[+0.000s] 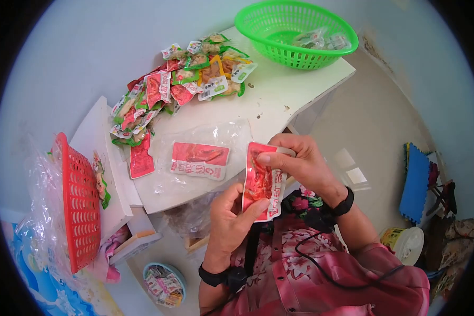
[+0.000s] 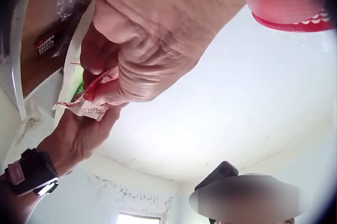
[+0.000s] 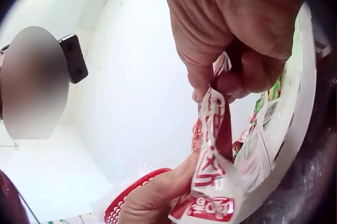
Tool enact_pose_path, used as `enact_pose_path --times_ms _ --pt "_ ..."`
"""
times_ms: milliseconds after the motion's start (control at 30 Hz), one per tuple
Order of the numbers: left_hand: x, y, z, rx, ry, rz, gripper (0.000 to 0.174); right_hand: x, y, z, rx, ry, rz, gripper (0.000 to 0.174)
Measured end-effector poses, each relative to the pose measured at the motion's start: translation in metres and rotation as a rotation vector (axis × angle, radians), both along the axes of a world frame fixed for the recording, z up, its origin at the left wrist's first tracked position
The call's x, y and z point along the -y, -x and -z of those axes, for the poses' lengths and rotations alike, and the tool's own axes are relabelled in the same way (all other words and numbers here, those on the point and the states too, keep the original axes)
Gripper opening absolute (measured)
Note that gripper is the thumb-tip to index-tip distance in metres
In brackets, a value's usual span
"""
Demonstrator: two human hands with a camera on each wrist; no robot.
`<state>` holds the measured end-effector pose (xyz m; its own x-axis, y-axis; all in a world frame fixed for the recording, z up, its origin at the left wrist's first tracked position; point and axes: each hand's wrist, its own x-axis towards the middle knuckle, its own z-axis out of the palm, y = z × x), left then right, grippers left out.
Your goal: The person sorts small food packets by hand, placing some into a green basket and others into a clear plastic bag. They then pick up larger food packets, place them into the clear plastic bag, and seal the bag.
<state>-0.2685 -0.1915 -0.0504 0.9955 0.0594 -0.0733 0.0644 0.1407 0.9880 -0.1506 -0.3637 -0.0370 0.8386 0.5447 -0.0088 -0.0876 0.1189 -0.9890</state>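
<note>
Both hands grip a red-and-white snack packet (image 1: pixel 258 184) above the table's front edge. My left hand (image 1: pixel 229 221) pinches its lower end, the thumb lying across the printed front. At the upper corner my right hand (image 1: pixel 303 160) pinches with the thumb in front and the fingers curled behind. In the right wrist view the packet (image 3: pixel 210 168) bends, its white lettered edge towards the camera. A similar red packet (image 1: pixel 199 160) lies flat on a clear plastic bag (image 1: pixel 237 134) just beyond the hands.
A pile of mixed snack packets (image 1: pixel 181 79) covers the table's back left. The green basket (image 1: pixel 295 58) behind it holds some clear packs. To the left stands a red basket (image 1: pixel 81 205). A small blue bin (image 1: pixel 181 279) of packets sits below, and a white bucket (image 1: pixel 411 245) is at right.
</note>
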Motion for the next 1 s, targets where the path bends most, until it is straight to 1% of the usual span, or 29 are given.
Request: enact_pose_path --times_ms 33,100,133,167,200,267,367,433,467,533,567,633,667,733,767,867,900,967,1000 --pt "-0.001 -0.001 -0.005 0.0 0.03 -0.052 0.021 0.002 0.0 -0.009 -0.033 0.048 0.014 0.02" --pt "-0.005 -0.006 -0.016 -0.001 0.093 -0.154 0.023 0.004 -0.004 -0.015 -0.054 0.054 0.061 0.021" --pt "-0.01 -0.007 -0.016 0.022 0.08 -0.181 0.024 0.006 -0.006 -0.016 -0.064 0.059 0.087 0.021" --pt "-0.016 -0.008 -0.015 0.044 0.069 -0.209 0.024 0.009 -0.015 0.006 0.019 0.024 0.054 0.022" --pt "-0.019 -0.009 -0.014 0.065 0.059 -0.236 0.025 0.01 -0.014 0.005 0.008 0.029 0.047 0.021" --pt "-0.02 -0.012 -0.014 0.102 0.037 -0.261 0.024 0.009 -0.012 0.002 -0.017 0.038 0.032 0.02" --pt "-0.023 -0.015 -0.013 0.136 -0.002 -0.285 0.024 0.013 -0.013 -0.002 0.019 0.006 0.006 0.016" --pt "-0.023 -0.02 -0.015 0.136 0.006 -0.304 0.024 0.014 -0.015 0.003 -0.032 -0.071 -0.016 0.014" --pt "-0.023 -0.023 -0.015 0.133 0.02 -0.312 0.025 0.015 -0.016 0.004 -0.058 -0.108 -0.028 0.014" --pt "-0.022 -0.029 -0.015 0.129 0.052 -0.33 0.026 0.017 -0.016 -0.005 -0.102 -0.082 -0.027 0.018" --pt "-0.021 -0.031 -0.016 0.119 0.053 -0.311 0.026 0.018 -0.016 -0.008 -0.124 -0.07 -0.026 0.021" --pt "-0.017 -0.032 -0.021 0.098 0.053 -0.272 0.028 0.014 -0.019 -0.004 -0.089 -0.098 0.027 0.023" --pt "-0.017 -0.032 -0.023 0.06 0.057 -0.184 0.028 0.013 -0.021 -0.001 -0.075 -0.113 0.056 0.024" --pt "-0.019 -0.028 -0.025 -0.024 0.065 0.004 0.029 0.012 -0.024 -0.01 -0.008 -0.088 -0.008 0.026" --pt "-0.023 -0.027 -0.018 -0.051 0.009 0.109 0.027 0.011 -0.024 -0.014 0.026 -0.076 -0.041 0.027" --pt "-0.014 -0.026 -0.018 -0.02 0.142 0.143 0.025 0.003 -0.02 -0.022 0.033 -0.108 -0.004 0.031" --pt "-0.01 -0.026 -0.018 0.006 0.175 0.062 0.024 -0.001 -0.02 -0.017 0.034 -0.159 0.072 0.034" --pt "-0.004 -0.031 -0.022 0.066 0.24 -0.114 0.024 0.004 -0.017 -0.014 -0.006 -0.171 0.071 0.036" --pt "-0.003 -0.031 -0.021 0.075 0.26 -0.151 0.025 0.008 -0.015 -0.012 -0.027 -0.177 0.067 0.037"
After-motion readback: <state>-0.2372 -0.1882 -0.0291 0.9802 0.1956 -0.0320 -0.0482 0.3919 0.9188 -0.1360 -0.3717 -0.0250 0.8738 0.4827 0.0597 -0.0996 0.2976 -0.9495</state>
